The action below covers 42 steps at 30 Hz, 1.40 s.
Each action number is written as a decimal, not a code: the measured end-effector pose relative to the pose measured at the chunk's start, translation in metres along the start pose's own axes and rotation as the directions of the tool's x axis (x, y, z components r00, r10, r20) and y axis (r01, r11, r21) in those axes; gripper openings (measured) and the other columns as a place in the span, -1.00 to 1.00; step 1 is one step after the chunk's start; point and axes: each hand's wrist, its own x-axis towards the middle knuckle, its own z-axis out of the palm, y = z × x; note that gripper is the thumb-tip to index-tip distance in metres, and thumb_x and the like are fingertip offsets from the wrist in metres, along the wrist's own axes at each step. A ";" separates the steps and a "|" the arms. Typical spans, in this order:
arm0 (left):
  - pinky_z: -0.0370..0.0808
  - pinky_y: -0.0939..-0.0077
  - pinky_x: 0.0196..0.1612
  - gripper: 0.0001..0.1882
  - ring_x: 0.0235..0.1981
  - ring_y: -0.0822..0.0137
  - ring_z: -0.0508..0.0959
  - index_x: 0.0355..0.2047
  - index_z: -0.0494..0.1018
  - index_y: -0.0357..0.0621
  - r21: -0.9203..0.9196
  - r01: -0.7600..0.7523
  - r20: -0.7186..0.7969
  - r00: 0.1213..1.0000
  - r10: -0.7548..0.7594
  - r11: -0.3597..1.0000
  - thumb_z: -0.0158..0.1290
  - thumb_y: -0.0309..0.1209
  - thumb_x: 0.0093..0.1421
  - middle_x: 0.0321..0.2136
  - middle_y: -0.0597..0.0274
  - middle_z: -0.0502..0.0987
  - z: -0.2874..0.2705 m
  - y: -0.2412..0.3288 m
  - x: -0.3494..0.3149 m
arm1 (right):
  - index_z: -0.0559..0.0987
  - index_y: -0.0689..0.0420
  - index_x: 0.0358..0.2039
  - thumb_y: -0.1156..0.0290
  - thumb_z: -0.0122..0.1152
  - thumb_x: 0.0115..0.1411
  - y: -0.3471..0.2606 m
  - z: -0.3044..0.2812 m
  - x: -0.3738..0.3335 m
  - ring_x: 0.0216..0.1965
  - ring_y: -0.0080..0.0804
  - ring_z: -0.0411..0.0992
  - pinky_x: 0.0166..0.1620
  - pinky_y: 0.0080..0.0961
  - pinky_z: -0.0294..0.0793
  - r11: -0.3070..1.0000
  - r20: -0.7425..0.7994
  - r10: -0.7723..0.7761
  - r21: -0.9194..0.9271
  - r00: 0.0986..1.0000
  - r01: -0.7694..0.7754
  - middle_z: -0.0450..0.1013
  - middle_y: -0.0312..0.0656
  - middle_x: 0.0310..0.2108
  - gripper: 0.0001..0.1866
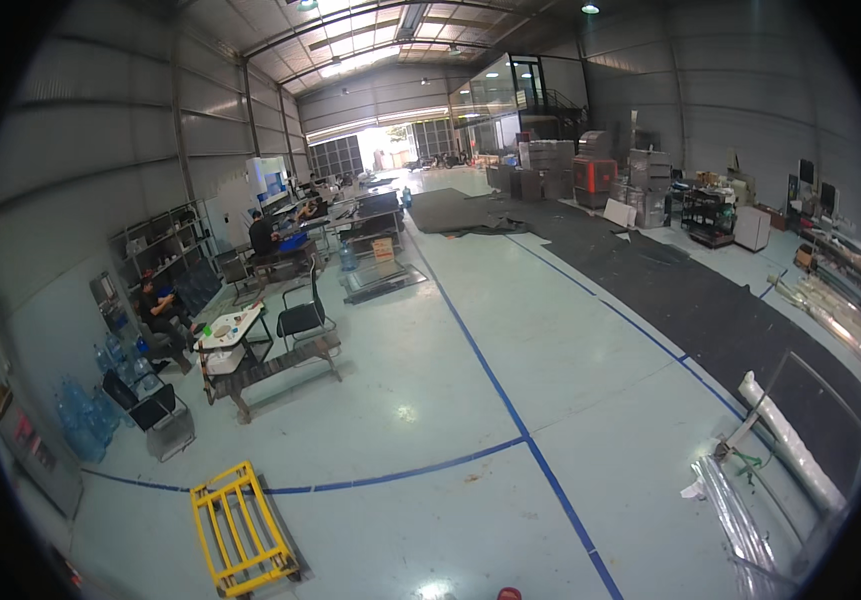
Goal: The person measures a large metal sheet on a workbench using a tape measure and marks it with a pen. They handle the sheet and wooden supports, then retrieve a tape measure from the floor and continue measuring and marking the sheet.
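Neither my left hand nor my right hand shows in the head view, so what they hold cannot be seen. Closest on the left, a yellow slatted metal frame (242,530) like a low cart lies on the pale green floor. A small red rounded tip (508,594) pokes in at the lower edge; too little of it shows to name it. Over at the near right are long rolls wrapped in shiny film (735,520), a white wrapped roll (790,440) and a bent metal tube frame (830,385).
Blue lines (490,375) cross the floor. Leftward stand a white table (232,328), a wooden bench (280,372), black chairs (300,318) and large water bottles (80,418). One person (160,310) sits there; another (262,235) is farther back. Dark matting (650,270) runs along the right, past a red machine (593,178).
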 end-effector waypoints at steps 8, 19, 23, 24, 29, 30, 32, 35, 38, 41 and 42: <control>0.57 0.09 -0.02 -0.45 -0.07 -0.03 0.63 0.27 0.40 0.00 -0.015 0.129 -0.066 0.989 -0.130 0.992 -0.24 0.04 0.49 0.02 -0.13 0.62 0.047 0.129 0.070 | 0.72 0.11 -0.26 -0.15 0.29 0.23 -0.357 -0.071 0.100 -0.41 -0.26 0.61 -0.27 -0.35 0.61 0.887 -0.211 -0.413 -0.313 0.886 0.339 0.64 -0.09 -0.42 -0.49; 0.53 0.02 0.10 -0.40 0.03 -0.14 0.60 0.32 0.37 -0.01 0.100 0.083 -0.140 0.988 -0.068 0.992 -0.28 0.06 0.49 0.09 -0.19 0.58 0.091 0.395 0.259 | 0.66 0.18 -0.27 0.01 0.22 0.37 -0.552 -0.054 0.182 -0.48 -0.29 0.56 -0.37 -0.29 0.54 0.994 -0.027 -0.104 -0.044 0.994 0.102 0.58 -0.18 -0.46 -0.57; 0.51 -0.01 0.15 -0.39 0.06 -0.18 0.59 0.34 0.36 -0.01 0.465 -0.089 -0.199 0.959 0.202 0.881 -0.30 0.06 0.49 0.12 -0.21 0.57 0.096 0.514 0.335 | 0.64 0.14 -0.32 -0.01 0.17 0.40 -0.624 -0.040 0.190 -0.53 -0.30 0.49 -0.42 -0.30 0.48 0.998 0.002 -0.053 -0.017 0.999 0.053 0.53 -0.21 -0.51 -0.57; 0.51 -0.02 0.16 -0.38 0.07 -0.19 0.59 0.34 0.36 -0.01 0.599 -0.128 -0.192 0.935 0.297 0.790 -0.30 0.06 0.49 0.13 -0.22 0.57 0.098 0.544 0.354 | 0.63 0.13 -0.33 -0.01 0.15 0.40 -0.645 -0.037 0.194 -0.54 -0.31 0.48 -0.44 -0.30 0.46 0.999 0.009 -0.049 -0.004 0.999 0.050 0.51 -0.21 -0.52 -0.57; 0.41 -0.05 0.28 -0.33 0.19 -0.26 0.51 0.38 0.32 -0.03 0.771 -0.193 -0.159 0.865 0.477 0.607 -0.34 0.09 0.48 0.19 -0.25 0.52 0.153 0.681 0.457 | 0.60 0.08 -0.39 -0.02 0.09 0.44 -0.765 -0.033 0.240 -0.60 -0.33 0.40 -0.50 -0.30 0.38 0.998 0.042 -0.058 0.039 0.997 0.057 0.44 -0.24 -0.58 -0.55; 0.32 -0.05 0.36 -0.30 0.27 -0.29 0.43 0.41 0.30 -0.04 0.682 -0.198 -0.188 0.883 0.431 0.704 -0.36 0.11 0.47 0.23 -0.27 0.48 0.171 0.706 0.478 | 0.60 0.07 -0.40 -0.03 0.07 0.44 -0.792 -0.036 0.253 -0.62 -0.33 0.39 -0.51 -0.31 0.36 0.998 0.048 -0.054 0.040 0.997 0.053 0.43 -0.25 -0.59 -0.55; 0.27 -0.01 0.43 -0.25 0.38 -0.23 0.34 0.39 0.34 -0.09 0.534 -0.280 -0.211 0.869 0.447 0.797 -0.34 0.15 0.45 0.30 -0.26 0.42 0.210 0.741 0.506 | 0.59 0.05 -0.42 -0.03 0.04 0.45 -0.849 -0.048 0.282 -0.64 -0.34 0.36 -0.53 -0.31 0.33 0.998 0.056 -0.049 0.038 0.997 0.047 0.40 -0.26 -0.61 -0.54; 0.33 -0.03 0.36 -0.30 0.17 -0.17 0.52 0.32 0.43 -0.01 0.530 0.070 -0.137 0.991 0.003 0.845 -0.29 0.18 0.44 0.11 -0.21 0.57 0.240 0.785 0.529 | 0.57 0.02 -0.46 -0.04 0.00 0.47 -0.930 -0.073 0.333 -0.68 -0.35 0.31 -0.57 -0.31 0.28 0.999 0.071 -0.038 0.011 0.997 0.038 0.36 -0.28 -0.65 -0.52; 0.33 -0.01 0.25 -0.34 0.09 -0.12 0.51 0.28 0.43 0.01 0.336 0.122 -0.118 0.989 -0.087 0.934 -0.27 0.17 0.44 0.05 -0.17 0.57 0.259 0.842 0.550 | 0.55 -0.01 -0.49 -0.05 -0.04 0.49 -1.006 -0.099 0.397 -0.71 -0.37 0.26 -0.61 -0.31 0.23 0.998 0.100 -0.059 -0.029 0.993 0.062 0.32 -0.30 -0.69 -0.49; 0.33 0.01 0.14 -0.37 0.01 -0.07 0.50 0.23 0.43 0.02 0.210 0.132 -0.100 0.989 -0.113 0.969 -0.26 0.16 0.44 -0.01 -0.12 0.57 0.283 0.905 0.580 | 0.53 -0.04 -0.53 -0.06 -0.08 0.51 -1.099 -0.134 0.468 -0.75 -0.38 0.22 -0.64 -0.32 0.18 0.975 0.143 -0.194 -0.076 0.970 0.206 0.28 -0.32 -0.72 -0.47; 0.33 0.02 0.10 -0.39 -0.02 -0.06 0.50 0.22 0.44 0.03 0.182 0.137 -0.097 0.988 -0.121 0.974 -0.25 0.15 0.44 -0.03 -0.11 0.57 0.288 0.924 0.590 | 0.58 -0.03 -0.44 -0.04 -0.01 0.46 -1.150 -0.156 0.492 -0.63 -0.35 0.34 -0.53 -0.30 0.30 0.858 0.182 -0.369 -0.311 0.911 0.409 0.37 -0.29 -0.64 -0.55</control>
